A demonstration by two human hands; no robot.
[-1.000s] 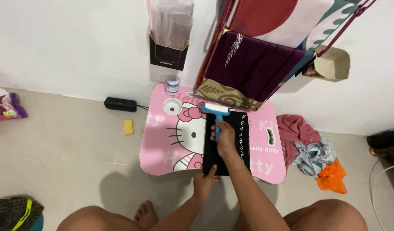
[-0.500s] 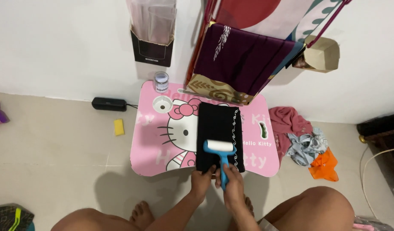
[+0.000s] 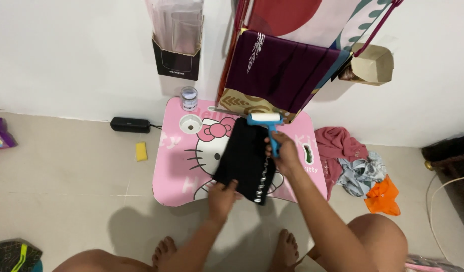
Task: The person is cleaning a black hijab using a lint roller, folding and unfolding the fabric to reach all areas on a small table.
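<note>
Right hand (image 3: 284, 153) grips blue lint roller (image 3: 267, 123); left hand (image 3: 222, 196) presses black cloth (image 3: 242, 156).

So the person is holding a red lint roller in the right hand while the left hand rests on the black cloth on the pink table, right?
Not quite: the lint roller is blue with a white roll, not red, as the head view shows. The rest stands: the right hand grips its handle, and the left hand rests on the near edge of the black cloth on the pink table.

The cloth (image 3: 244, 156) is matt black fabric with shiny beading; the roller (image 3: 266, 125) has blue plastic; the table (image 3: 181, 171) is glossy, smooth pink.
</note>
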